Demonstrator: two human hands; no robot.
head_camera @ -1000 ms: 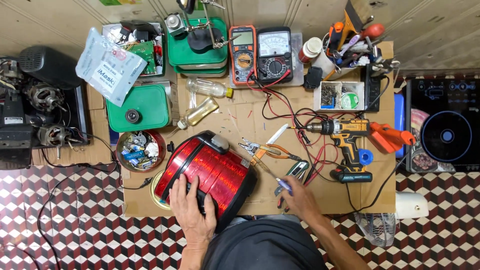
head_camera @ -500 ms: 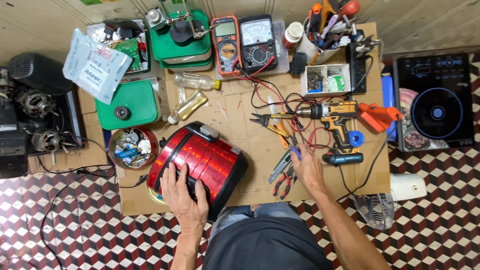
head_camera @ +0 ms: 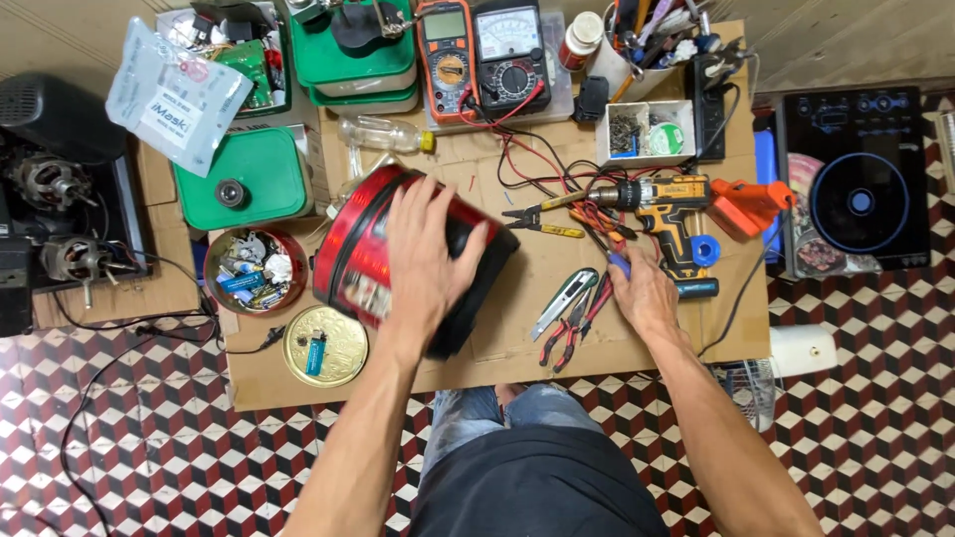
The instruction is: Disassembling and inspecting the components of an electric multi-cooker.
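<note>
Cardboard-topped table: pliers perhaps touching right hand.

My two bare arms, seen from above

I see no sleeves, rings or watch on my left hand or right hand; below, I wear a black shirt and faded, worn blue jeans

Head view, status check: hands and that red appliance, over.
Left hand flat on the tilted red appliance. Right hand on the bench by the pliers, gripping something small, unclear what. Cordless drill and red leads crowd the right.
</note>
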